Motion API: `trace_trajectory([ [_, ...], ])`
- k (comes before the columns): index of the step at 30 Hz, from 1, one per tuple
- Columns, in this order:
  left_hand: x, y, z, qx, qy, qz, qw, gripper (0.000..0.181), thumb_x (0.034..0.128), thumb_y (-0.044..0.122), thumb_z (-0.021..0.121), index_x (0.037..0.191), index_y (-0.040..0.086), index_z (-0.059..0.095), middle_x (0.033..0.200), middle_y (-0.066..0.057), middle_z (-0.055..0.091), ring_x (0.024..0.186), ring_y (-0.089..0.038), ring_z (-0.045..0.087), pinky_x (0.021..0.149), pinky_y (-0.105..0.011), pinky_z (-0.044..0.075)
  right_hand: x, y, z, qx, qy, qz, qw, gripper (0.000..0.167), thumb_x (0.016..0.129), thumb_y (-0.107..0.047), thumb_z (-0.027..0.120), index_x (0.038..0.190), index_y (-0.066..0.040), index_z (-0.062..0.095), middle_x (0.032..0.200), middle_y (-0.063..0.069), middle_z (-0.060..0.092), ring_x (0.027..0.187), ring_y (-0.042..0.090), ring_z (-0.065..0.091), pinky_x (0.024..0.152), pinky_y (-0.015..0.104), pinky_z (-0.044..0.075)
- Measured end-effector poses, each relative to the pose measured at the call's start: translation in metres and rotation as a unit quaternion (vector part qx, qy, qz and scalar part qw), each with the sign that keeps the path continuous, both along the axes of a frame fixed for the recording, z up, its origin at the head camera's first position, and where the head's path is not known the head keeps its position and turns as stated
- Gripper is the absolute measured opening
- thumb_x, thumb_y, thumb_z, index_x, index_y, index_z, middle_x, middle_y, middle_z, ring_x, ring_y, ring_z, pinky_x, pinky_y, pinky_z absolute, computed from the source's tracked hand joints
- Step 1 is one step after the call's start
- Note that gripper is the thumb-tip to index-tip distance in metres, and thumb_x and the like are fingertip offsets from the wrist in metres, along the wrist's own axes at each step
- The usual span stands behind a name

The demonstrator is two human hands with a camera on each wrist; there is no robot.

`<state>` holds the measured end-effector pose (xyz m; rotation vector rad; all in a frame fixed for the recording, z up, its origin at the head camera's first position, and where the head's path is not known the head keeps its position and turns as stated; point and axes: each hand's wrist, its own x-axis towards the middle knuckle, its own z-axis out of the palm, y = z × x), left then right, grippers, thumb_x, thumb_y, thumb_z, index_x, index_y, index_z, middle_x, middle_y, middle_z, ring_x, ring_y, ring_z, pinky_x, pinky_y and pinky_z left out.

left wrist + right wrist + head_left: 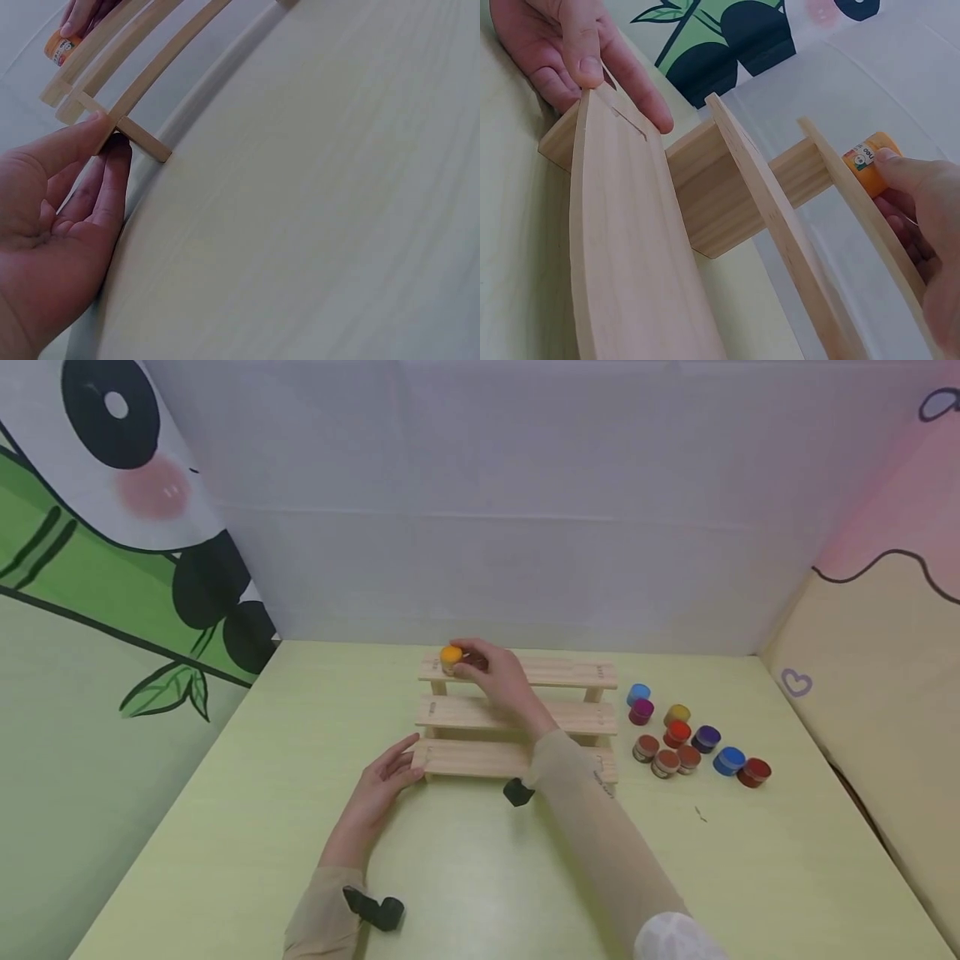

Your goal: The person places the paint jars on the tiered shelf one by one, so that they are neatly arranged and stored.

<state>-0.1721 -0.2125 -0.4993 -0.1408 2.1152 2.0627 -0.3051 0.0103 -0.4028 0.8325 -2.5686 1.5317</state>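
Observation:
A three-step wooden rack [480,760] stands on the table. At the left end of its top step sits a small orange paint jar [451,658], with a printed label that shows in the right wrist view. My right hand [498,681] pinches this jar between thumb and fingers, the forearm reaching across the lower steps. The left hand [382,785] holds the left front corner of the rack's lowest step; in the left wrist view its thumb [75,142] and fingers grip that wooden end.
Right of the rack, several small paint jars stand loosely grouped, among them a light blue jar [639,694], a purple jar [641,712], a red jar [677,732] and a dark red jar [753,772]. A white wall [510,577] rises behind the table [450,877].

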Motion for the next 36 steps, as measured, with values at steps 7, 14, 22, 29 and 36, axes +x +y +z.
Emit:
trace_trajectory([
  [7, 0.0008, -0.0005, 0.0009, 0.004, 0.000, -0.003, 1.0000, 0.060, 0.0947, 0.014, 0.066, 0.150, 0.022, 0.043, 0.144, -0.018, 0.052, 0.110, 0.002, 0.062, 0.093, -0.016, 0.048, 0.0011, -0.0025, 0.0005, 0.000, -0.010, -0.011, 0.9999, 0.043, 0.096, -0.029, 0.063, 0.139, -0.024, 0.057, 0.123, 0.001, 0.068, 0.103, 0.015, 0.067, 0.091, 0.033, 0.054],
  [14, 0.0005, 0.0001, 0.0026, 0.002, 0.000, -0.006, 1.0000, 0.061, 0.0945, 0.015, 0.066, 0.150, 0.022, 0.043, 0.145, -0.018, 0.052, 0.111, 0.002, 0.061, 0.093, -0.016, 0.048, 0.0026, -0.0023, 0.0026, 0.007, -0.003, -0.019, 0.9998, 0.043, 0.097, -0.029, 0.062, 0.139, -0.024, 0.057, 0.123, 0.001, 0.068, 0.103, 0.015, 0.068, 0.089, 0.033, 0.055],
  [22, 0.0005, -0.0011, 0.0023, 0.001, 0.001, -0.004, 1.0000, 0.061, 0.0946, 0.014, 0.066, 0.151, 0.020, 0.042, 0.145, -0.018, 0.051, 0.109, 0.003, 0.061, 0.092, -0.015, 0.048, 0.0023, -0.0041, 0.0017, 0.002, 0.004, -0.015, 0.9999, 0.044, 0.097, -0.027, 0.063, 0.139, -0.017, 0.056, 0.122, 0.003, 0.068, 0.103, 0.017, 0.068, 0.091, 0.034, 0.055],
  [29, -0.0022, -0.0002, -0.0012, -0.001, 0.005, -0.004, 1.0000, 0.062, 0.0945, 0.016, 0.067, 0.151, 0.021, 0.042, 0.145, -0.018, 0.051, 0.110, 0.003, 0.061, 0.092, -0.015, 0.049, 0.0011, -0.0025, 0.0004, 0.005, 0.002, -0.018, 0.9998, 0.043, 0.097, -0.029, 0.062, 0.139, -0.021, 0.056, 0.122, 0.001, 0.068, 0.103, 0.016, 0.067, 0.090, 0.033, 0.055],
  [36, -0.0039, 0.0015, -0.0038, 0.004, 0.004, -0.002, 1.0000, 0.061, 0.0944, 0.013, 0.066, 0.150, 0.021, 0.042, 0.144, -0.018, 0.052, 0.109, 0.002, 0.062, 0.092, -0.016, 0.049, -0.0013, -0.0012, -0.0023, 0.007, 0.006, -0.015, 0.9998, 0.044, 0.097, -0.029, 0.063, 0.140, -0.019, 0.056, 0.122, 0.002, 0.068, 0.103, 0.017, 0.067, 0.091, 0.033, 0.054],
])
